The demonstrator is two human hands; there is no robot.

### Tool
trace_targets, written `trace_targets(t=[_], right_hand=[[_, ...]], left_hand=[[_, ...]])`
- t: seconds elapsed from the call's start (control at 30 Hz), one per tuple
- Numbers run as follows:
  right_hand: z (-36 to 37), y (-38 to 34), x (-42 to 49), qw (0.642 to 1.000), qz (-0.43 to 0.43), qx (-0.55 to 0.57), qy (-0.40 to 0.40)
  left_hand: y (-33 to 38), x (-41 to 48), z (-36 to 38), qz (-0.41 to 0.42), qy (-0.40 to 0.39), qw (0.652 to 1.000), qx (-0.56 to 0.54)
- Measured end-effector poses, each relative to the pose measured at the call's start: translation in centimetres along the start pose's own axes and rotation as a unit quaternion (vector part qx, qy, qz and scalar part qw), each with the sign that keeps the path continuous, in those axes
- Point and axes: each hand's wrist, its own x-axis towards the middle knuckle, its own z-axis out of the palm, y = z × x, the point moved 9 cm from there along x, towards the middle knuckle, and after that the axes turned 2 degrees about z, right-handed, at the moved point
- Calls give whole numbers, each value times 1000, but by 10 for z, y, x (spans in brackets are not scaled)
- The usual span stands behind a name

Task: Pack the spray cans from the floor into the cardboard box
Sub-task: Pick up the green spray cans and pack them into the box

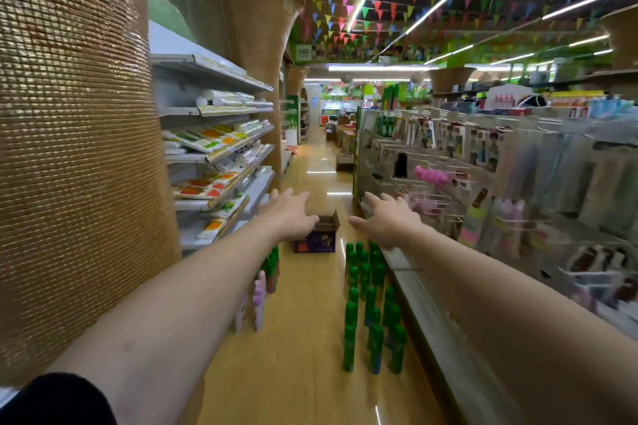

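Observation:
Several green spray cans [371, 300] stand upright on the tan floor at the right side of the aisle, beside the shelf base. More cans, green and pink [264, 283], stand at the left, partly hidden by my left arm. A small cardboard box [319, 235] with open flaps and dark purple printed sides sits on the floor beyond them. My left hand [291, 212] is stretched forward with straight fingers, over the box's left side in the picture. My right hand [386, 217] reaches forward to the right of the box, fingers spread. Both hands hold nothing.
A woven brown column [79, 148] fills the left. Grey shelves [221, 148] with packaged goods line the left of the aisle. A hook rack [483, 183] with hanging items and a metal base ledge [435, 331] runs along the right. Another box [345, 160] lies farther down.

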Motion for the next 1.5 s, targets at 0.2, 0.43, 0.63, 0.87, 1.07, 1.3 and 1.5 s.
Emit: trace_targets(t=[0.2,0.43,0.63,0.87,1.07,1.3,1.5], right_hand=[[7,-3,137,1000,-8,-11,2],[55,-21,289,1000,-2,-22,-13],[87,-54,436,1000,5,-10,5],[106,-77,595,1000,30,-4,7],[146,-80,725,999,31,-9,7],[172,-63,894,1000,11,-10,15],[174,-59,1032,1000,-3,-19,16]], left_hand=[[-11,136,6,-18,15,1000,-8],[-48,280,35,-8,13,1000,-1],[-101,421,54,16,11,1000,2],[-155,582,64,30,2,999,-16],[-192,706,107,14,-7,1000,-12],[-207,868,139,8,-6,1000,-18],[-213,1005,143,-2,12,1000,-10]])
